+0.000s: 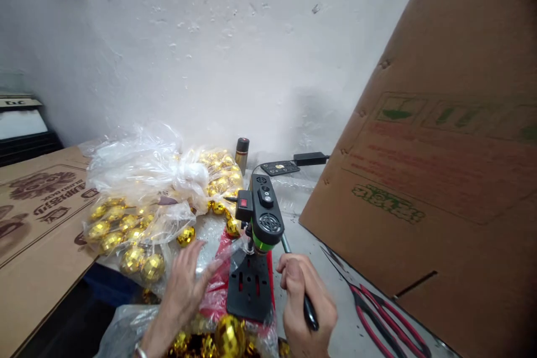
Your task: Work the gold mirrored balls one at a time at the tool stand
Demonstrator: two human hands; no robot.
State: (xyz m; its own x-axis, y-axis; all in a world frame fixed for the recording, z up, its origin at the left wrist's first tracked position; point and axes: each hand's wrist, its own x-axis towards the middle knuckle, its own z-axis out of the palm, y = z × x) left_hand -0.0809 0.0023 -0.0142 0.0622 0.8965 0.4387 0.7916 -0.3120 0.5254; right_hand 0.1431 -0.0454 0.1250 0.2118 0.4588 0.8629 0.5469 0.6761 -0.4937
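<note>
My right hand [308,305] is wrapped round a thin tool with a black handle [310,313], right of a small black machine [267,212] with a green band. The machine stands over a black slotted base plate [250,291] on red plastic [218,285]. My left hand [184,282] has its fingers spread left of the base, beside clear plastic film. Near its fingertips lies a gold mirrored ball [185,236]. More gold balls [230,335] sit at the bottom edge, partly in clear plastic. Whether the left palm touches the film cannot be made out.
Clear bags [142,165] of gold balls lie at left beside a flat carton [46,201]. A dark bottle [242,154] stands behind the machine. Red-handled scissors [377,313] and a large cardboard box [453,140] are at right.
</note>
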